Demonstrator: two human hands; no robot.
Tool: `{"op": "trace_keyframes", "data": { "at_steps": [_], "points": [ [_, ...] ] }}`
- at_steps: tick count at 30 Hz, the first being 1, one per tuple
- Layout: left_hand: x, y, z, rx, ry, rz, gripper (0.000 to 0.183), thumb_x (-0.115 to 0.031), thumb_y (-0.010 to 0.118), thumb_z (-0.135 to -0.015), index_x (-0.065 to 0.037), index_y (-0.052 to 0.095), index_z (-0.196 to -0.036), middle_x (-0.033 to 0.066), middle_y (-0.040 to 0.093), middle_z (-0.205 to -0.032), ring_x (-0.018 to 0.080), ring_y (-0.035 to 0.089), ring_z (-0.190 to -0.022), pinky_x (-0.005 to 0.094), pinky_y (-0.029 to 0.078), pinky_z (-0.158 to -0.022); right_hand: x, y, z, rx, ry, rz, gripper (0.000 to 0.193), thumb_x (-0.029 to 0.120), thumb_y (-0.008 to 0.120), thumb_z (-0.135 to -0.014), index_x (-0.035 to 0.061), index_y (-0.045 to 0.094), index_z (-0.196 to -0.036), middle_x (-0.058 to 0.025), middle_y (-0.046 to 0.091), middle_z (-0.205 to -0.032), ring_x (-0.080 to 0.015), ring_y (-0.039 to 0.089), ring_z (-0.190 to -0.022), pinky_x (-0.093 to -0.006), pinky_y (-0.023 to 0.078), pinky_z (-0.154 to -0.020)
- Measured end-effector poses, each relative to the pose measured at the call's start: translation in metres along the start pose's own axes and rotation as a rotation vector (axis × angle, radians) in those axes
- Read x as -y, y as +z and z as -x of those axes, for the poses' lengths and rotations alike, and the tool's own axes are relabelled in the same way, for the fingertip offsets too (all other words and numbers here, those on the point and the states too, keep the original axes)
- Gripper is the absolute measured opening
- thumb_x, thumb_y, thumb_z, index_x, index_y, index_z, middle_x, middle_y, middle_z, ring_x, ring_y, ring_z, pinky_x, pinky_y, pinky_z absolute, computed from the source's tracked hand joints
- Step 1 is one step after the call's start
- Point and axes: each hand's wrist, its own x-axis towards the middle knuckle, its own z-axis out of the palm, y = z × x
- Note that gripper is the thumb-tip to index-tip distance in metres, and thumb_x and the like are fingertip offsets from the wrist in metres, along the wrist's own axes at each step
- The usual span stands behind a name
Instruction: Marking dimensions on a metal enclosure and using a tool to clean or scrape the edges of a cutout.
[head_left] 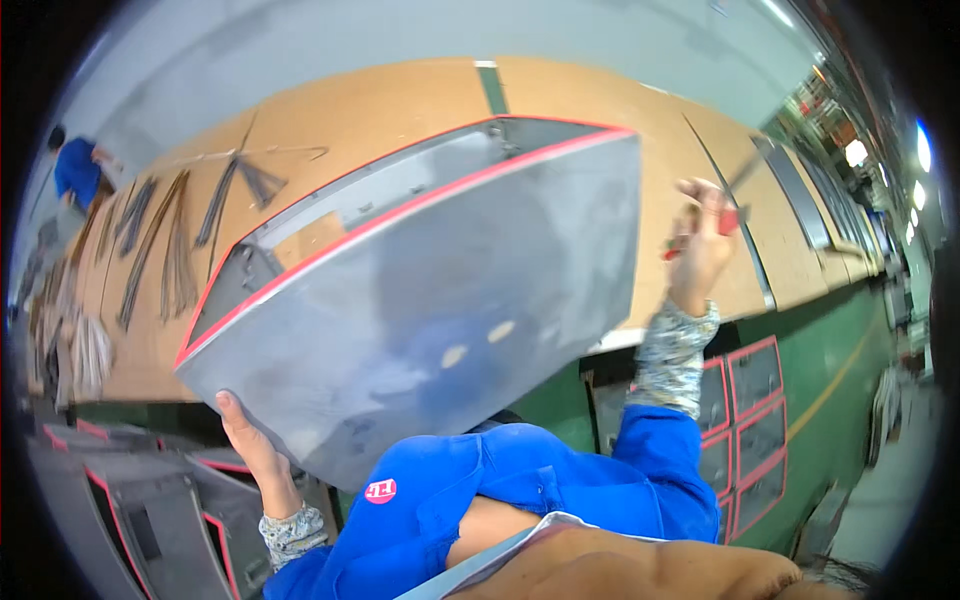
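Observation:
A large grey box-like metal cabinet panel [500,270] with red strip along its rim tilts up before me, resting against the table. My left hand [250,445] grips its lower left edge, thumb on the outer face and the other fingers mostly hidden. Off the panel's right side, my right hand [703,240] is raised over the table, closed around a red-handled tool [729,220]. Blur keeps the tool's exact kind unclear. Through the open top of the panel, its inner walls and a cut-out show.
The long brown-covered table [390,95] carries bundles of dark strips [150,245] at left and grey flat bars [795,195] at right. More red-edged grey panels [160,510] stand at lower left, others [755,380] at lower right. A person in blue [78,170] is at far left.

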Motion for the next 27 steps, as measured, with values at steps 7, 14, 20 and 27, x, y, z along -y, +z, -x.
{"op": "trace_keyframes", "data": {
  "at_steps": [7,14,20,27],
  "points": [
    [0.018,-0.005,0.008,-0.188,0.030,-0.053,0.069,-0.052,0.044,-0.084,0.004,0.035,-0.123,0.0132,0.044,-0.120,0.0220,0.044,-0.108,0.0329,0.034,-0.092,-0.166,0.004,-0.067,0.339,0.826,-0.041,0.031,0.029,0.047,-0.088,-0.0003,0.053,-0.097,-0.0068,0.059,-0.087,-0.0107,0.057,-0.066,-0.0231,0.047,-0.054],
    [0.035,-0.008,0.028,-0.482,0.066,-0.055,0.073,-0.054,0.041,-0.083,0.002,0.029,-0.127,0.0133,0.037,-0.128,0.0241,0.040,-0.114,0.0345,0.031,-0.096,-0.216,-0.022,-0.063,0.461,1.038,-0.046,0.030,0.028,0.047,-0.088,0.0000,0.052,-0.097,-0.0067,0.059,-0.086,-0.0109,0.057,-0.066,-0.0233,0.047,-0.055],
    [0.052,-0.011,0.036,-0.543,0.082,-0.004,0.073,-0.058,0.033,-0.085,-0.001,0.025,-0.131,0.0110,0.034,-0.131,0.0237,0.035,-0.118,0.0328,0.028,-0.098,-0.225,-0.036,-0.067,0.489,1.061,-0.055,0.028,0.027,0.047,-0.088,0.0002,0.052,-0.096,-0.0067,0.058,-0.085,-0.0111,0.056,-0.066,-0.0234,0.047,-0.055],
    [0.058,-0.024,0.035,-0.444,0.120,-0.023,0.071,-0.058,0.034,-0.085,-0.002,0.030,-0.128,0.0098,0.039,-0.127,0.0232,0.036,-0.117,0.0340,0.027,-0.098,-0.224,-0.058,-0.061,0.445,1.026,-0.063,0.026,0.025,0.047,-0.088,0.0006,0.052,-0.096,-0.0066,0.057,-0.085,-0.0112,0.056,-0.066,-0.0236,0.047,-0.056]
  ]
}}
